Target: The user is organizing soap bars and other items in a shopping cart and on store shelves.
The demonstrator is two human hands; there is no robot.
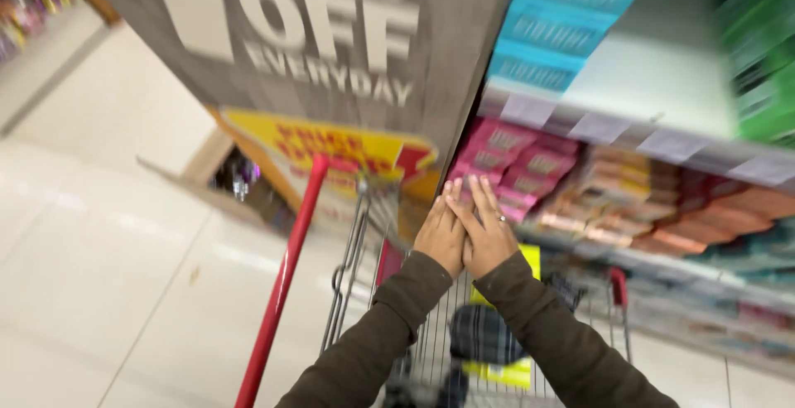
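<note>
Now | left hand (440, 236) on right hand (489, 238), fingers together (holding nothing) | cart (356, 242): yellow pack (501, 371), dark bundle (484, 333)

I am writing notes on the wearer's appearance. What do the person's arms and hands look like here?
Both arms wear long dark olive-brown sleeves reaching the wrists. The left hand and right hand are bare, without gloves. A thin ring sits on a finger of the right hand.

2 hands (464, 234) pressed tog. – 1 wire cart (431, 350), 1 yellow pkg (501, 371), 1 dark plaid item (484, 333).
</note>
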